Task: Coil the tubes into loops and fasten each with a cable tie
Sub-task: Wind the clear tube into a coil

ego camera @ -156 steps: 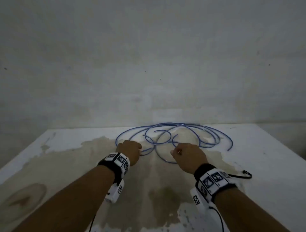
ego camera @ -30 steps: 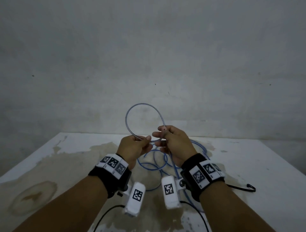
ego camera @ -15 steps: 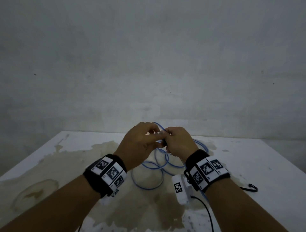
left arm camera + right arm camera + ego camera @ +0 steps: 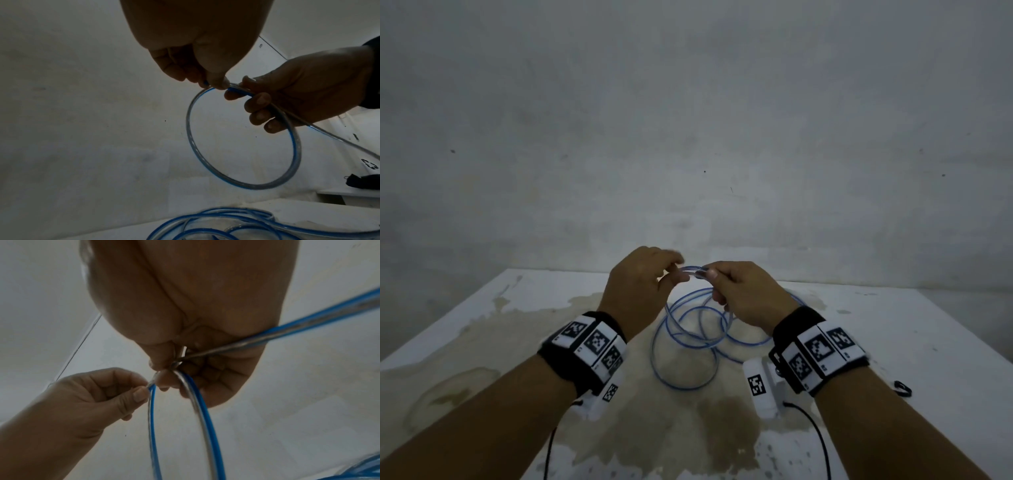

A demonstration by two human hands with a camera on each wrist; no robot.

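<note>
Tube (image 4: 690,346) on table (image 4: 893,329), before wall (image 4: 688,120)

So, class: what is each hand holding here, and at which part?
Both hold the blue tube at the top of its raised loop: the left hand pinches it, and the right hand grips it beside that.
</note>
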